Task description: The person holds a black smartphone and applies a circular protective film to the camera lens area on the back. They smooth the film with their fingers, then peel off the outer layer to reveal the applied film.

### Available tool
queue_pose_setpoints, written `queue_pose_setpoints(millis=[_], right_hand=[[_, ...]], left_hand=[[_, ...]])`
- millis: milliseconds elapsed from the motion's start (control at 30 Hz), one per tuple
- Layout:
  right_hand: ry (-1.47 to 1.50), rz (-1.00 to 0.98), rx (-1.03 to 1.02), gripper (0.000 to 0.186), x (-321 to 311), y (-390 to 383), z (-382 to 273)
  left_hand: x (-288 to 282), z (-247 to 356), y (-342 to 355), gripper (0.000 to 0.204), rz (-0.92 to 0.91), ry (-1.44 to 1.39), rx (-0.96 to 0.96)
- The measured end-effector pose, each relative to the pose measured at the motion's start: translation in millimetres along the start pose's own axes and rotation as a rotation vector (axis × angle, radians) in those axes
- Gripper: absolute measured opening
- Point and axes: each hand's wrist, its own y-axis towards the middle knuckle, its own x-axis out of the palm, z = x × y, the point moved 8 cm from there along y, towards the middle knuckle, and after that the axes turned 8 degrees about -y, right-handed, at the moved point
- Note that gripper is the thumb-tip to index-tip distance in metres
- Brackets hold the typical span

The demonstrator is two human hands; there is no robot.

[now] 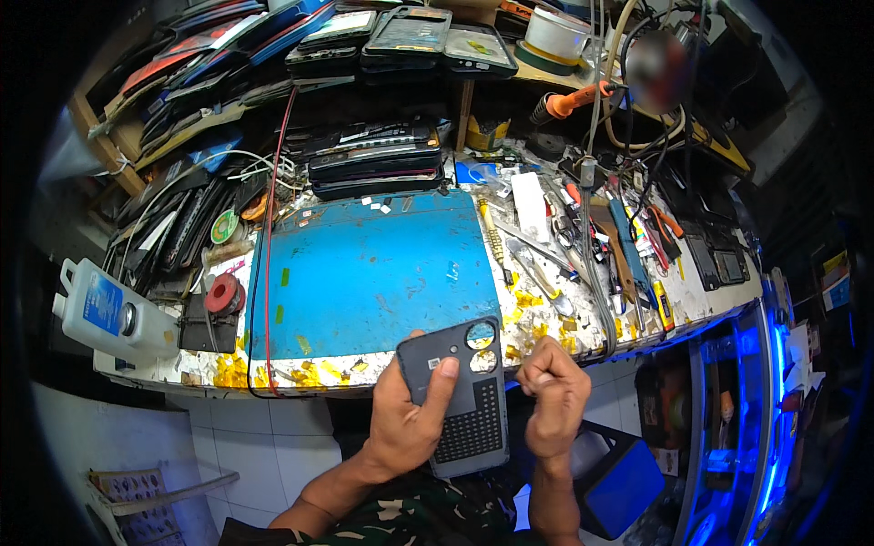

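My left hand (pixel 407 426) grips a dark grey phone back cover (pixel 466 393) by its left side, thumb across the inner face. Two round camera openings near its top right let the bench show through, and a dotted pattern covers its lower half. The cover is held slightly tilted, just off the front edge of the bench. To the right of it, apart from the cover, my right hand (pixel 553 400) is closed with the fingers curled in. Whether anything is inside those fingers is hidden.
A blue work mat (pixel 373 273) lies on the stained bench. Stacked phones (pixel 378 159) stand behind it. At left are a white jug (pixel 114 305) and a red spool (pixel 224 294); at right, scattered hand tools (pixel 624 246). An orange-handled iron (pixel 574 100) and cables hang above.
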Motion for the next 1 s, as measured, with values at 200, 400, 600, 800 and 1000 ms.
queue_pose_setpoints(millis=[200, 400, 600, 800, 1000], right_hand=[[-0.176, -0.044, 0.098, 0.022, -5, -1, 2], [0.093, -0.035, 0.190, 0.014, 1, -6, -8], [-0.058, -0.097, 0.071, 0.009, 2, -8, -14], [-0.074, -0.023, 0.061, 0.007, -3, -11, -12], [-0.197, -0.033, 0.085, 0.014, -12, -15, -13]], left_hand=[[-3, 6, 4, 0.021, -0.012, -0.083, -0.025], [2, 6, 2, 0.021, -0.043, -0.121, -0.040], [7, 9, -2, 0.018, -0.059, 0.019, 0.032], [17, 8, -6, 0.013, -0.098, 0.044, 0.078], [25, 4, -11, 0.016, -0.143, 0.099, 0.067]])
